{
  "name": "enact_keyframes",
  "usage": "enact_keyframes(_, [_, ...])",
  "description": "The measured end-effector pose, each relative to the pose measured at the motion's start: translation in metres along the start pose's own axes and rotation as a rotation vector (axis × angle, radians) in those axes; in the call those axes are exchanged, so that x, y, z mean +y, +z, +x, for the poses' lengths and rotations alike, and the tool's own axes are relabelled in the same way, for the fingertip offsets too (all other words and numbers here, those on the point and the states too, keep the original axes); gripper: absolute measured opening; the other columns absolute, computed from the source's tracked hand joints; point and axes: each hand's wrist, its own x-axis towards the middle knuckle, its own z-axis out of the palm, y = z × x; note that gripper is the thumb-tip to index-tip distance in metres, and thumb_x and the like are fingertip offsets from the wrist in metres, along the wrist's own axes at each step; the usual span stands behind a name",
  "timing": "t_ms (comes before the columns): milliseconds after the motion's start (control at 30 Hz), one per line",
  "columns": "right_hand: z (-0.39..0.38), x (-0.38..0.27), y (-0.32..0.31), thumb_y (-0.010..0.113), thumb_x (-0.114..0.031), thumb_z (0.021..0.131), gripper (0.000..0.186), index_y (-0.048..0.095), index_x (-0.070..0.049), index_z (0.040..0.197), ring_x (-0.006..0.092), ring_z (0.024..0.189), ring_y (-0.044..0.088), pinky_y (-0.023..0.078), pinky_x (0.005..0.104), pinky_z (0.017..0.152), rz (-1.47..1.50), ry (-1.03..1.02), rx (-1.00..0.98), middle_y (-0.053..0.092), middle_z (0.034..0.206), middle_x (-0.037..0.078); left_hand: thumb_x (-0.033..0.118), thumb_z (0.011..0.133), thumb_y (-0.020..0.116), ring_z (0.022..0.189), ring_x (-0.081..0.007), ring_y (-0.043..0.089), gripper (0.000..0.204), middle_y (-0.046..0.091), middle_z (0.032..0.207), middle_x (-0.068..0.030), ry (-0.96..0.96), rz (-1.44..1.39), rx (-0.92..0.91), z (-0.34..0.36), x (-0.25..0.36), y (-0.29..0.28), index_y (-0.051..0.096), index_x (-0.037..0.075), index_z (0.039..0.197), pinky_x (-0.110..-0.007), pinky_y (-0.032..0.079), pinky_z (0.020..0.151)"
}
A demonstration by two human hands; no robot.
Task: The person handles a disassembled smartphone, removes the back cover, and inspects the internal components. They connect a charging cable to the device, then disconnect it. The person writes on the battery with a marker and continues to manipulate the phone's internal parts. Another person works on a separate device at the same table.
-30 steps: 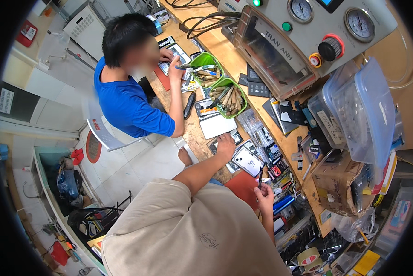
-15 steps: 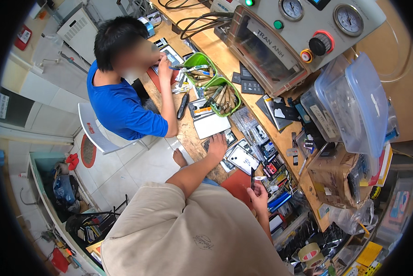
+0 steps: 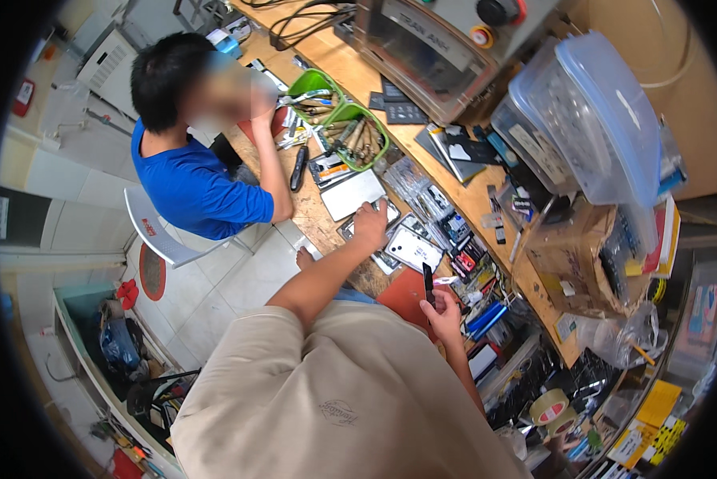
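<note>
My left hand rests over a dark phone part on the bench, fingers partly spread, with nothing visible in its grip. Just beyond it lies a plain silver-white tablet-like panel. In its fingers, my right hand pinches a thin black strip-like piece, held upright above a red-brown mat. What kind of part the piece is cannot be made out. Between my hands sits a white phone back with a camera cutout.
Two green baskets of wooden-handled tools stand farther along the bench, near a black-handled tool. A co-worker in a blue shirt sits at left. Small parts, blue tubes, clear plastic boxes and a cardboard box crowd the right.
The whole view has shifted, moving the bench slightly left and up in the picture. My left hand's fingers have lifted and bent from lying flatter. My right hand still holds the black piece.
</note>
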Motion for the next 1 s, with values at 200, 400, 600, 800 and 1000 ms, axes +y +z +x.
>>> enact_keyframes(200, [-0.003, 0.010, 0.007, 0.082, -0.023, 0.085, 0.050, 0.062, 0.004, 0.122, 0.0167, 0.093, 0.069, 0.055, 0.0314, 0.084, -0.030, 0.015, 0.009, 0.072, 0.102, 0.011, 0.023, 0.066, 0.079, 0.119, -0.0490, 0.054, 0.111, 0.047, 0.128, -0.0336, 0.154, -0.608, -0.011, -0.033, -0.039, -0.054, 0.018, 0.010, 0.158, -0.046, 0.047, 0.105])
enact_keyframes(400, [0.000, 0.003, 0.018, 0.083, -0.026, 0.084, 0.051, 0.063, 0.002, 0.121, 0.0178, 0.095, 0.069, 0.055, 0.0333, 0.085, -0.111, 0.019, -0.054, 0.072, 0.106, 0.013, 0.032, 0.066, 0.081, 0.119, -0.0425, 0.054, 0.108, 0.050, 0.127, -0.0264, 0.051, 0.000, -0.099, -0.018, -0.020, -0.034, 0.026, 0.011, 0.157, -0.051, 0.046, 0.101])
enact_keyframes(600, [-0.003, 0.009, 0.014, 0.082, -0.023, 0.085, 0.049, 0.062, 0.003, 0.121, 0.0171, 0.093, 0.069, 0.055, 0.0321, 0.085, -0.050, -0.016, -0.022, 0.072, 0.105, 0.012, 0.029, 0.072, 0.081, 0.118, -0.0372, 0.053, 0.097, 0.051, 0.123, -0.0208, 0.044, 0.264, 0.075, -0.014, -0.012, 0.012, 0.033, 0.010, 0.153, -0.049, 0.045, 0.096])
enact_keyframes(800, [-0.023, 0.038, 0.000, 0.081, -0.019, 0.086, 0.046, 0.061, 0.005, 0.120, 0.0156, 0.091, 0.069, 0.055, 0.0310, 0.083, 0.070, 0.035, 0.027, 0.072, 0.101, 0.011, 0.014, 0.085, 0.068, 0.109, -0.0313, 0.053, 0.073, 0.053, 0.116, -0.0171, 0.006, 0.233, 0.255, -0.017, -0.022, 0.034, 0.038, 0.006, 0.151, -0.042, 0.044, 0.094])
enact_keyframes(1000, [-0.021, 0.043, -0.009, 0.082, -0.020, 0.085, 0.050, 0.060, 0.005, 0.123, 0.0154, 0.092, 0.068, 0.055, 0.0299, 0.083, -0.063, 0.116, 0.022, 0.071, 0.104, 0.011, 0.011, 0.074, 0.080, 0.113, -0.0369, 0.059, 0.089, 0.053, 0.122, -0.0232, -0.035, -0.066, 0.028, -0.015, -0.023, 0.008, 0.032, 0.004, 0.149, -0.042, 0.052, 0.095])
